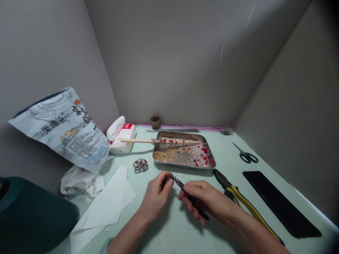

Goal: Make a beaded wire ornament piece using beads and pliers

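My right hand [203, 199] is closed around slim dark tweezers [194, 204], which slant up and left. Their pointed tip meets the fingertips of my left hand [157, 192]. Thumb and index finger are pinched together there, and whatever is between them is too small to make out. Left of my hands lies a flower-shaped wire piece with red beads [140, 165]. Just beyond them stands a metal tray [182, 165] of gold, clear, red and purple beads. A wooden stick [137, 140] wound with beaded wire rests across the tray.
Yellow-and-black pliers [247, 204], a black flat case [280, 203] and scissors [248, 157] lie to the right. On the left are white paper [106, 208], a tissue pack [127, 135], a printed pouch [71, 130] and a dark green object [34, 215]. A small cup [155, 122] stands at the back.
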Available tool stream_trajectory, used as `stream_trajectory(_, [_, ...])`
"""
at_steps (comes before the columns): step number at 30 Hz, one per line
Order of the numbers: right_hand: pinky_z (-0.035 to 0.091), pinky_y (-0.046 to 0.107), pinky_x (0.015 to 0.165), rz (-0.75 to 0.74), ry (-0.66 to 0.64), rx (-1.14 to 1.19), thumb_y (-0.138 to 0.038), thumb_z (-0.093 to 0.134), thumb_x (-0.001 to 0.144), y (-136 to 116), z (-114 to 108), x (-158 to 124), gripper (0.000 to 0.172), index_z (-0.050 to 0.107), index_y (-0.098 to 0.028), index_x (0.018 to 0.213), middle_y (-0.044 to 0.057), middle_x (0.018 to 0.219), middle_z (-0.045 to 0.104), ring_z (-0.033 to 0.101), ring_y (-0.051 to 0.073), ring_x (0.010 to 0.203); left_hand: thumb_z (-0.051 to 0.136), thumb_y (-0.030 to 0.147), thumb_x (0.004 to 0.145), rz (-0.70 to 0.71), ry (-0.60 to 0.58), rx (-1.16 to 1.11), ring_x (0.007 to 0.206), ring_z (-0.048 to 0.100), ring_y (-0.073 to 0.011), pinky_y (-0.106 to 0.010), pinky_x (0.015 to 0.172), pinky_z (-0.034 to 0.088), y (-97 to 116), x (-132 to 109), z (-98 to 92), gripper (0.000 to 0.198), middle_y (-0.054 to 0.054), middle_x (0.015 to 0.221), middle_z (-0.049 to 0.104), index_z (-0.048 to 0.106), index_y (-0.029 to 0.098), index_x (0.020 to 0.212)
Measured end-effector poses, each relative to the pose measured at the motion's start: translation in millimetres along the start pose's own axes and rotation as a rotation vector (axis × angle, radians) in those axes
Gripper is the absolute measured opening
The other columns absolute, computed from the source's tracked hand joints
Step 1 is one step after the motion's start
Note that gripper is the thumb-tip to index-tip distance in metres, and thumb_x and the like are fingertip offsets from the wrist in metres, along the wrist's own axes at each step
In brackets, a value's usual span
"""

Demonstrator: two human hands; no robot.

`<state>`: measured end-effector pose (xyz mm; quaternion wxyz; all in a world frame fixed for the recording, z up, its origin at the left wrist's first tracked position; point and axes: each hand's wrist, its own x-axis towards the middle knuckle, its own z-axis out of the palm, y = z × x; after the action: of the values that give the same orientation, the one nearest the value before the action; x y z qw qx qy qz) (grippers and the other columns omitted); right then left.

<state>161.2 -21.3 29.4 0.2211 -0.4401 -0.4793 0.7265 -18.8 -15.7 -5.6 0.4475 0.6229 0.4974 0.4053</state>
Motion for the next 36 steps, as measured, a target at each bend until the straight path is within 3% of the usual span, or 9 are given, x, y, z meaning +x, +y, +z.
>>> stream_trajectory(5, [0.031, 0.017, 0.037, -0.001, 0.044, -0.194, -0.042, 0.047, 0.087, -3.7, -4.5, -4.4, 0.033, 0.063, -0.014, 0.085, -0.002, 0.06, 0.05, 0.041, 0.006, 0.044, 0.047, 0.035, 0.089, -0.032, -0.044, -0.049, 0.064, 0.043, -0.0129, -0.025, 0.059, 0.032, 2.8, -0.4, -2.5, 0.022, 0.001, 0.066, 0.051, 0.059, 0.017, 0.083])
stream_trajectory(12, [0.029, 0.02, 0.047, -0.088, 0.015, -0.584, -0.036, 0.047, 0.089, -22.5, -16.3, -17.2, 0.03, 0.067, -0.015, 0.081, -0.002, 0.061, 0.05, 0.041, 0.008, 0.052, 0.057, 0.047, 0.08, -0.266, -0.238, -0.415, 0.042, 0.023, -0.0066, -0.022, 0.042, 0.015, 9.6, 0.5, -5.3, 0.03, 0.009, 0.048, 0.033, 0.056, 0.017, 0.086])
stream_trajectory(19, [0.025, 0.024, 0.054, -0.292, 0.0, -0.991, -0.03, 0.045, 0.091, -33.7, -21.9, -21.5, 0.035, 0.051, -0.015, 0.06, -0.004, 0.057, 0.037, 0.032, 0.008, 0.056, 0.062, 0.044, 0.078, -0.336, -0.294, -0.543, 0.041, 0.017, -0.0045, -0.021, 0.041, 0.011, 13.8, -2.2, -6.2, 0.029, 0.01, 0.048, 0.032, 0.055, 0.016, 0.083])
stream_trajectory(24, [0.025, 0.024, 0.054, -0.299, 0.018, -0.956, -0.029, 0.043, 0.091, -34.1, -21.3, -19.1, 0.033, 0.049, -0.016, 0.062, -0.004, 0.059, 0.044, 0.036, 0.009, 0.056, 0.064, 0.043, 0.078, -0.347, -0.257, -0.616, 0.042, 0.015, -0.0041, -0.021, 0.042, 0.011, 15.6, -1.9, -6.6, 0.03, 0.01, 0.05, 0.031, 0.056, 0.016, 0.089])
stream_trajectory(30, [0.026, 0.024, 0.053, -0.23, 0.091, -0.823, -0.034, 0.043, 0.092, -26.4, -18.7, -17.5, 0.034, 0.055, -0.017, 0.065, -0.001, 0.063, 0.054, 0.044, 0.011, 0.059, 0.055, 0.048, 0.083, -0.291, -0.148, -0.539, 0.044, 0.017, -0.0047, -0.022, 0.044, 0.011, 20.7, -0.5, -10.4, 0.035, 0.009, 0.053, 0.033, 0.058, 0.015, 0.092])
stream_trajectory(36, [0.03, 0.026, 0.057, -0.322, 0.224, -0.819, -0.036, 0.042, 0.094, -14.9, -9.9, -17.2, 0.034, 0.057, -0.018, 0.069, 0.001, 0.068, 0.056, 0.046, 0.013, 0.064, 0.066, 0.046, 0.076, -0.262, -0.098, -0.487, 0.044, 0.019, -0.0045, -0.022, 0.043, 0.013, 19.6, 0.4, -10.5, 0.034, 0.01, 0.052, 0.029, 0.051, 0.017, 0.084])
